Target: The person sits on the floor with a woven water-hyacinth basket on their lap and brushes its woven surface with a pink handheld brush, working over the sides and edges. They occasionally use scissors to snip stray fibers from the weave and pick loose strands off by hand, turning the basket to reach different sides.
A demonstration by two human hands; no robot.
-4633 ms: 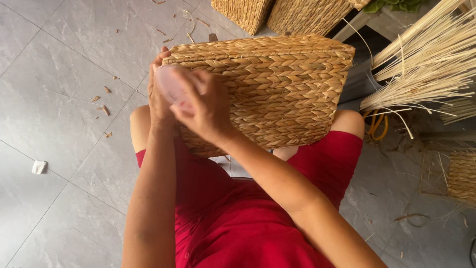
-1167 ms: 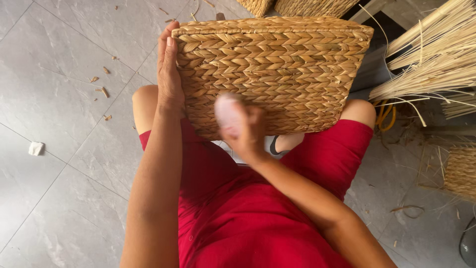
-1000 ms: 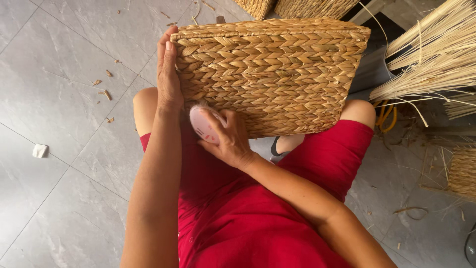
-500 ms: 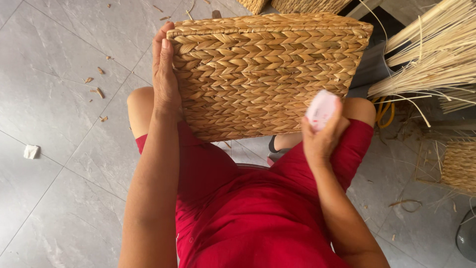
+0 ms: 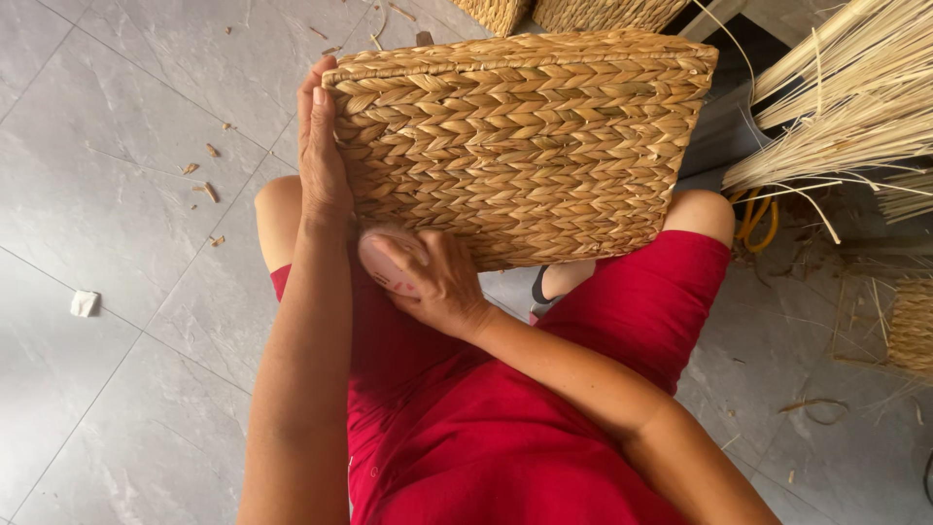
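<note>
While the left hand braces the woven basket, the right hand clutches a pink block below it; pressing harder could tip the basket off the knees.

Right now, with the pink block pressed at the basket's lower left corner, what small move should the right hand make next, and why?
Probably a short stroke rightward along the lower edge. The right hand holds the pink block against the woven basket at its lower left corner, so the rest of that edge lies to the right. The left hand lies flat on the basket's left side, bracing it on the knees.
</note>
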